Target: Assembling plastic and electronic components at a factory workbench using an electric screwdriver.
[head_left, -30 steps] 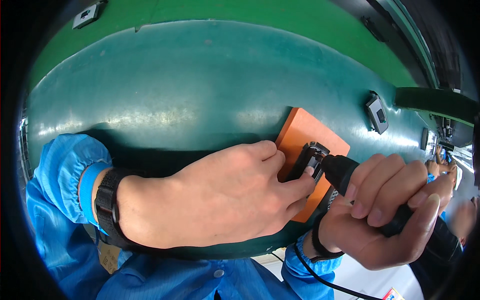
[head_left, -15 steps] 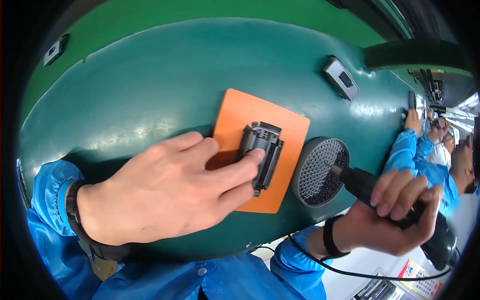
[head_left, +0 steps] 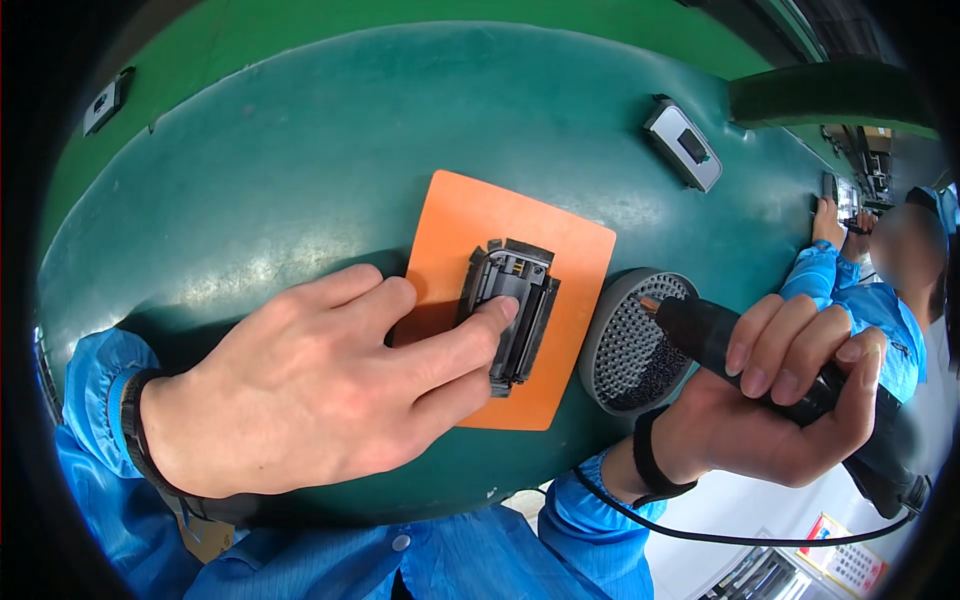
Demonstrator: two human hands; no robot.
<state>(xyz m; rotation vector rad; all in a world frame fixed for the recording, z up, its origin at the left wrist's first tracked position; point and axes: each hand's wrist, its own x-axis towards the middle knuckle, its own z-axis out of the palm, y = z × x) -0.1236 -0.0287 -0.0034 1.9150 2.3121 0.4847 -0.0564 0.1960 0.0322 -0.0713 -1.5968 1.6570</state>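
A black plastic housing with small gold contacts near its far end lies on an orange mat. My left hand holds it from the left, with a fingertip pressed on its top and the other fingers bent along its near side. In my right hand is a black electric screwdriver, gripped with wrapped fingers and pointing left. Its copper-coloured tip hangs over a round grey dish with rows of small holes and many tiny dark screws. Whether a screw sits on the tip, I cannot make out.
A grey-and-black device lies at the far right of the green table. Another similar one is at the far left. A black cable loops below my right wrist. A co-worker in a blue sleeve works at the right.
The screwdriver tip has shifted left and away from me, from above the dark screws to the dish's far part. My left hand keeps its hold, and the view has shifted slightly.
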